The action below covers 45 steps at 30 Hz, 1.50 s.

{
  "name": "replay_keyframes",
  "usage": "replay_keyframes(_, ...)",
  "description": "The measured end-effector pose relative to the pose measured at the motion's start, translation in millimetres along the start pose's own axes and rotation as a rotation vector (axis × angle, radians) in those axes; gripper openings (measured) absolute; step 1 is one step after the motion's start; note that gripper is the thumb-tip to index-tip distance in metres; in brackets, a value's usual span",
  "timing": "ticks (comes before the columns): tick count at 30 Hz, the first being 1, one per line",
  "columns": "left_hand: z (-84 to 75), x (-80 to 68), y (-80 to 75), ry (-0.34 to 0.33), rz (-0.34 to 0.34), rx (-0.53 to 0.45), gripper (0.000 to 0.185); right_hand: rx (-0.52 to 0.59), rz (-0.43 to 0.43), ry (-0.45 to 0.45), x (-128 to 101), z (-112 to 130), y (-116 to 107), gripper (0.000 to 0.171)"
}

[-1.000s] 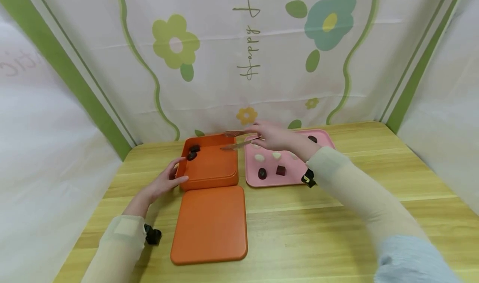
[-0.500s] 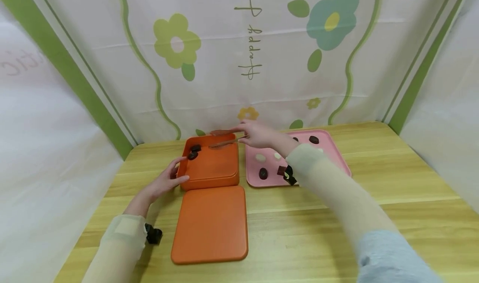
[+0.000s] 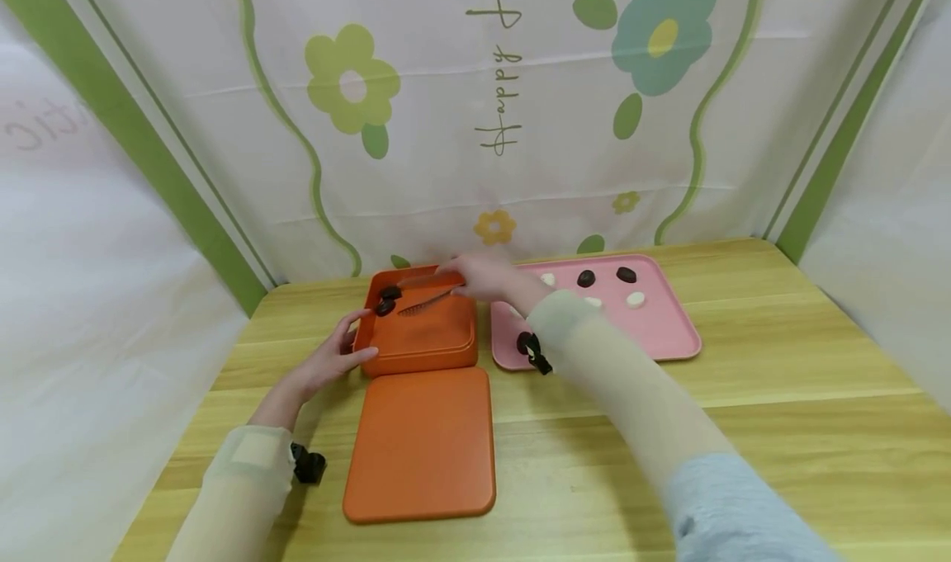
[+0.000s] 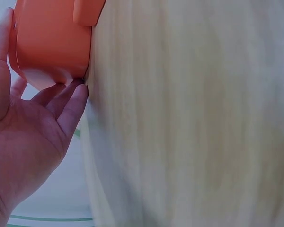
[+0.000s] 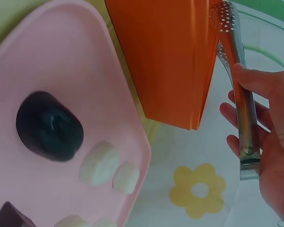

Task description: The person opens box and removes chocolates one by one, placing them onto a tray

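With spread fingers my left hand (image 3: 330,364) touches the near left corner of an orange box (image 3: 455,359), thumb at the front and fingers along the outer side. In the left wrist view its fingertips meet the box wall close to the table. My right hand (image 3: 486,280) holds metal tongs (image 3: 427,302) over the box, their arms spread apart. The right wrist view shows the perforated tips of the tongs (image 5: 222,19), with thumb and fingers on either side of the arms. Inside the box, two dark chocolate-like pieces (image 3: 385,307) lie at the left wall.
A pink tray (image 3: 661,335) stands right of the box, bearing several dark pieces (image 3: 626,274) and white pieces (image 3: 635,299). The right forearm covers part of it. An orange lid (image 3: 419,446) lies flat in front of the box. A printed cloth (image 3: 438,166) hangs behind the table.
My right hand has moved left and slightly down, from over the tray's edge to over the box, carrying the tongs. The left hand stays at the box corner.
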State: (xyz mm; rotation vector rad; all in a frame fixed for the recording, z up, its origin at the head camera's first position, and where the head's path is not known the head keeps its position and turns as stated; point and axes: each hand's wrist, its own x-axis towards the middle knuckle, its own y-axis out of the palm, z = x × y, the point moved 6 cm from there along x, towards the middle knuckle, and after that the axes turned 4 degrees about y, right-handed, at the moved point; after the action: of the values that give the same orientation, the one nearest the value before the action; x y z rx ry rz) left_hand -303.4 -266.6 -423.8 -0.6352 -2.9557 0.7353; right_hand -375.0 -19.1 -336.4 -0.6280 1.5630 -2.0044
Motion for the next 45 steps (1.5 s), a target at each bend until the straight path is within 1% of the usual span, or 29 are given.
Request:
replay_keyframes(5,-1.3,-2.2,-0.6,-0.002,-0.009,-0.011,0.076,-0.045,0.033,0.012,8.2,7.1,9.2,0.044)
replay_keyframes(10,-1.3,-2.2,-0.4,-0.006,-0.009,-0.017,0.076,-0.033,0.062,0.027,17.3,11.2,20.4,0.045)
replay_keyframes(16,-0.3,-0.6,-0.9,0.007,-0.010,-0.007,0.076,-0.029,0.066,0.062,27.0,10.5,31.5,0.044)
replay_keyframes(22,1.7,0.6,-1.8,0.009,-0.016,-0.009,0.075,0.012,0.120,0.062,31.6,12.5,40.6,0.045)
replay_keyframes(26,1.0,1.9,-0.8,0.016,-0.009,-0.012,0.075,0.002,0.139,0.065,34.5,14.7,45.6,0.046)
replay_keyframes(38,0.3,3.8,-0.8,0.017,-0.011,-0.029,0.073,-0.035,0.153,0.092,39.7,17.4,48.5,0.046)
replay_keyframes(45,1.7,1.9,-2.5,0.008,-0.014,-0.021,0.074,-0.029,0.154,0.062,41.5,19.6,48.3,0.045)
